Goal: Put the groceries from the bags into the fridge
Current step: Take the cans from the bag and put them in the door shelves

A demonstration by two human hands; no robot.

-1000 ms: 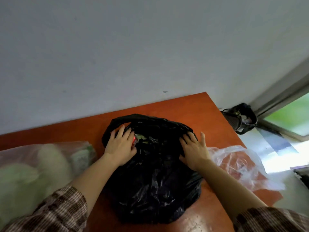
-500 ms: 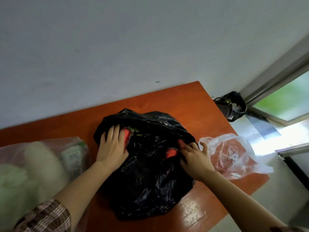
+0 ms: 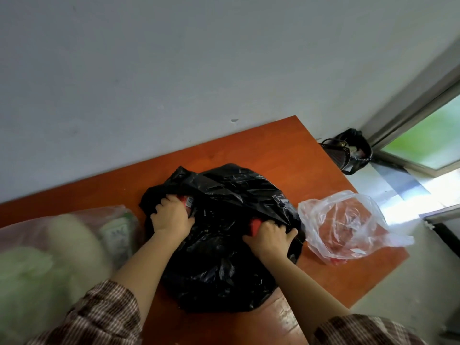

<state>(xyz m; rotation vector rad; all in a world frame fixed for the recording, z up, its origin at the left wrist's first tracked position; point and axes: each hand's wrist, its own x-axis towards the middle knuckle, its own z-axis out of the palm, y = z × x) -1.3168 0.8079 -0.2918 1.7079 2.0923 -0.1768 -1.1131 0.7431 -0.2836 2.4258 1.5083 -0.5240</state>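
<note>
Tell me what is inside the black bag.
Seen in the black bag: a labelled red packet by the left hand, a red item by the right hand. Plastic covers the rest.

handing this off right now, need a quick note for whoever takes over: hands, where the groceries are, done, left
Left hand grips the black plastic bag at its mouth, beside a red labelled item.
Right hand grips the bag's other side, next to a red item.
Bag sits on the orange table; pink bag of pale green produce to its left, clear plastic bag to its right.
Done: nothing out of the bags that I can see.
Left: unpack everything and carry it to the fridge, which is out of view.
</note>
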